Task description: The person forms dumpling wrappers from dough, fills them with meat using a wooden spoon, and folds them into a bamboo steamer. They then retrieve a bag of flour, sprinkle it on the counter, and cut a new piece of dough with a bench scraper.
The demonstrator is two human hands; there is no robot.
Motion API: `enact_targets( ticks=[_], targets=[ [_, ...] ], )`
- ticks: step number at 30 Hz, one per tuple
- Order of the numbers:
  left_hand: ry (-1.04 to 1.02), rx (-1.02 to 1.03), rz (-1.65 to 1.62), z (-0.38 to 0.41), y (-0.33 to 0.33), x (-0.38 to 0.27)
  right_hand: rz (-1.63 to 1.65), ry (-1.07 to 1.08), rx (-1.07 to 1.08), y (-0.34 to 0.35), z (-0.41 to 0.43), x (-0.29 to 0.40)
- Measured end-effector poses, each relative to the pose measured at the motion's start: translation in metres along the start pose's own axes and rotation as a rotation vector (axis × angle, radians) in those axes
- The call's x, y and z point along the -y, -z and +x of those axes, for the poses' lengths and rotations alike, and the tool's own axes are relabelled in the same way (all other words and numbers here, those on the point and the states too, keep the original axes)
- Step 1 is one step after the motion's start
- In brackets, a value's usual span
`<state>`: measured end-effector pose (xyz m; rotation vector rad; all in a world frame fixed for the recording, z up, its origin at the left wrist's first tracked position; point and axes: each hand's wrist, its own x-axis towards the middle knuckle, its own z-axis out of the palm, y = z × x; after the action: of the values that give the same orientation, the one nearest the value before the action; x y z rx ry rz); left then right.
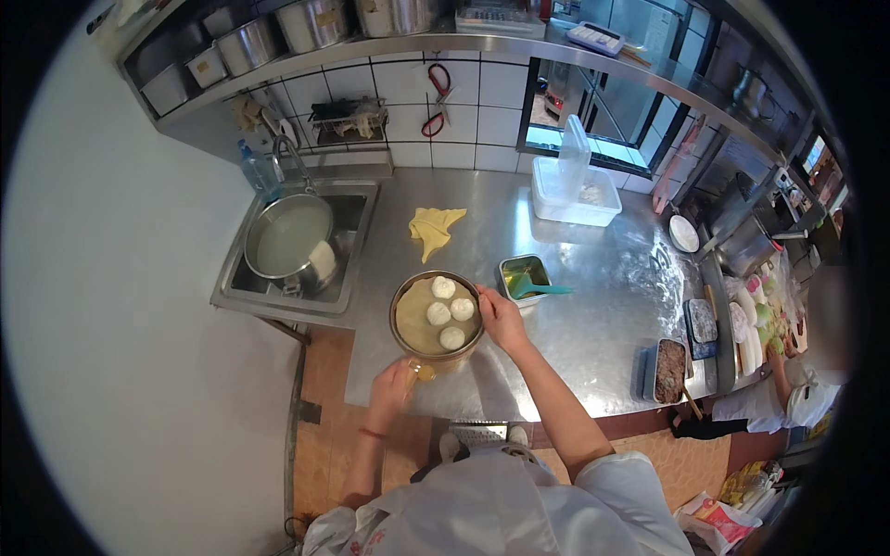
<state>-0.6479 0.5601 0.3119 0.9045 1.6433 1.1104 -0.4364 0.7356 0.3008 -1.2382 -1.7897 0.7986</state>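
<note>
A round steamer basket (394, 332) with a brown liner (415, 299) stands before me near the counter's front edge. Several white pleated buns (452, 338) sit on the liner. My right hand (502, 321) grips the basket's right rim. Below the basket's lower left, my left hand (391, 391) has its fingers closed around a small yellowish thing (423, 371), perhaps a handled tool; what it is cannot be told. Just right of the basket, a square metal container (507, 263) holds yellow-green liquid and a teal brush or spatula (549, 289).
A yellow cloth (434, 226) lies behind the basket. At left, a sink (348, 295) holds a metal pot (292, 236). A plastic tub (576, 214) stands at the back, a tray of brown filling (669, 372) at right. A co-worker (806, 396) stands beyond it.
</note>
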Motion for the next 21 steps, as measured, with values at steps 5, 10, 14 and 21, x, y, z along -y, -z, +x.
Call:
enact_targets(
  ticks=[5,10,14,21],
  targets=[
    [-0.249,-0.195,0.297,-0.004,-0.002,0.01,0.07,-0.003,0.0,0.005,0.0,-0.013],
    [-0.345,-0.211,0.222,-0.037,0.009,0.011,0.369,-0.236,-0.148,0.029,-0.038,-0.015],
    [-0.273,-0.263,0.163,-0.056,0.014,0.02,-0.052,0.036,-0.054,0.046,-0.079,-0.004],
    [-0.269,-0.41,0.222,-0.098,0.023,0.058,-0.369,0.521,0.161,0.045,-0.012,0.073]
  ],
)
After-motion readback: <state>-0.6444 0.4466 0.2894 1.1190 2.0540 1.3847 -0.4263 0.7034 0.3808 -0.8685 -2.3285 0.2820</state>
